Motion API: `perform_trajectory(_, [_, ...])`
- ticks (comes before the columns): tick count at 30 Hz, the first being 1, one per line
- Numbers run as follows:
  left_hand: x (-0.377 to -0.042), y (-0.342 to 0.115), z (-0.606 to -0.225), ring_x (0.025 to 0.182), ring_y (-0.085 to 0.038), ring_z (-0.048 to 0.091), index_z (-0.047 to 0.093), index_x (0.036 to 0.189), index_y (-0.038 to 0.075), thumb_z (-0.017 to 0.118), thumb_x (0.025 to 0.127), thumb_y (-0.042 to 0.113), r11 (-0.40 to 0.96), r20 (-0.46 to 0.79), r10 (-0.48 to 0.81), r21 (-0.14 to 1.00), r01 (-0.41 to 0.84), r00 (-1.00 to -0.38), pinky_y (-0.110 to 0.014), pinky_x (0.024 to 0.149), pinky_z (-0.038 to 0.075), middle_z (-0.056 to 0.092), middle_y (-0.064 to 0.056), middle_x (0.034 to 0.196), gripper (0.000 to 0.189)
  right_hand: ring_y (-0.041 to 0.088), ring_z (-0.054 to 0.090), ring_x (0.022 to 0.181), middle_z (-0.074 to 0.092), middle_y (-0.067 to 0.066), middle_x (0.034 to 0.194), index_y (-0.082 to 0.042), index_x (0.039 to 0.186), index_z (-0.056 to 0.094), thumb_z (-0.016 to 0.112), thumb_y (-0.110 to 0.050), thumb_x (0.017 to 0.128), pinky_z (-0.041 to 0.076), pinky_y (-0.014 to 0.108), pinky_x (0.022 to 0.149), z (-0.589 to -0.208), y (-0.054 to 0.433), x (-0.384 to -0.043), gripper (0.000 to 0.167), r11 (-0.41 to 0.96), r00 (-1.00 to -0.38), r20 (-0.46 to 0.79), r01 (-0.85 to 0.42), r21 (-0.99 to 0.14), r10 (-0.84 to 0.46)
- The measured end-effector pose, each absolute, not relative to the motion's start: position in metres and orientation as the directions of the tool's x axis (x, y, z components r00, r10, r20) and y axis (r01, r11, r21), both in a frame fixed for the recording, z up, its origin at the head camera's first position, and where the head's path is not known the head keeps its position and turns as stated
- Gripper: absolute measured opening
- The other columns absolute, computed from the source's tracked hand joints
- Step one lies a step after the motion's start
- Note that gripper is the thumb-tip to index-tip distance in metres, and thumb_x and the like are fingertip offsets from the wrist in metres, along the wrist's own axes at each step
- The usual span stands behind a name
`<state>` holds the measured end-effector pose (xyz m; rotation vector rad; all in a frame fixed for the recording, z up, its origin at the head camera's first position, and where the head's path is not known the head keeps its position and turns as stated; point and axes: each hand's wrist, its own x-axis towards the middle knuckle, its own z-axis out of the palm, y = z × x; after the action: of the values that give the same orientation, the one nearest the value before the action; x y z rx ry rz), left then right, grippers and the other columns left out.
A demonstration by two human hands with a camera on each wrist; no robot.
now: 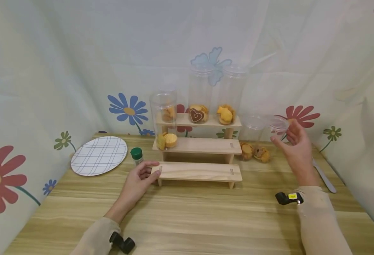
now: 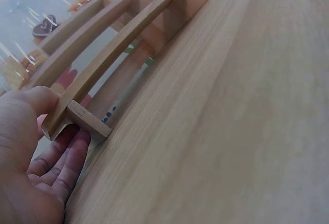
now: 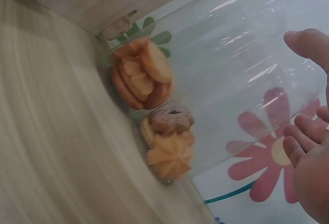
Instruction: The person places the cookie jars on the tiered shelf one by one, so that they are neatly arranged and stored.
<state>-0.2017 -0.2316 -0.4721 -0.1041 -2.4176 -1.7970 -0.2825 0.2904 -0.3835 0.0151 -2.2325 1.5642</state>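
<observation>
My left hand (image 1: 140, 179) grips the left end of the lowest step of a three-tier wooden display stand (image 1: 196, 171). In the left wrist view its thumb lies over the board and the fingers curl underneath. At the stand's right, my right hand (image 1: 296, 145) is beside the top of a clear jar of cookies (image 1: 261, 154), thumb and fingers spread apart. Whether they touch the jar I cannot tell. Another clear jar (image 3: 141, 75) with cookies stands right against it, close to the stand.
Two tall cookie jars (image 1: 199, 94) stand on the top tier, with shorter jars (image 1: 163, 117) at the left of the tiers. A green-capped shaker (image 1: 137, 154) and a checked plate (image 1: 99, 156) sit at left. At right lies a knife (image 1: 325, 177).
</observation>
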Motion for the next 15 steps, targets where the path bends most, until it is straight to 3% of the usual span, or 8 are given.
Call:
perform_trajectory(9, [-0.202, -0.232, -0.473, 0.103, -0.020, 0.070, 0.073, 0.138, 0.014, 0.081, 0.106, 0.029, 0.298, 0.149, -0.019, 0.945, 0.137, -0.989, -0.024, 0.086, 0.057, 0.076, -0.011, 0.114, 0.035, 0.032, 0.051, 0.153, 0.048, 0.023, 0.169, -0.012, 0.175, 0.032, 0.085, -0.022, 0.102, 0.039, 0.043, 0.129, -0.408, 0.289, -0.293, 0.091, 0.386, -0.927, 0.322, -0.230, -0.893, 0.193])
perform_trajectory(15, [-0.200, -0.231, -0.471, 0.103, -0.019, 0.069, 0.073, 0.138, 0.014, 0.081, 0.106, 0.029, 0.294, 0.147, -0.025, 0.947, 0.133, -0.989, -0.024, 0.086, 0.056, 0.075, -0.012, 0.116, 0.036, 0.043, 0.047, 0.155, 0.047, 0.026, 0.168, -0.001, 0.171, 0.033, 0.083, -0.017, 0.103, 0.039, 0.051, 0.129, -0.422, 0.287, -0.296, 0.086, 0.394, -0.933, 0.315, -0.227, -0.890, 0.174])
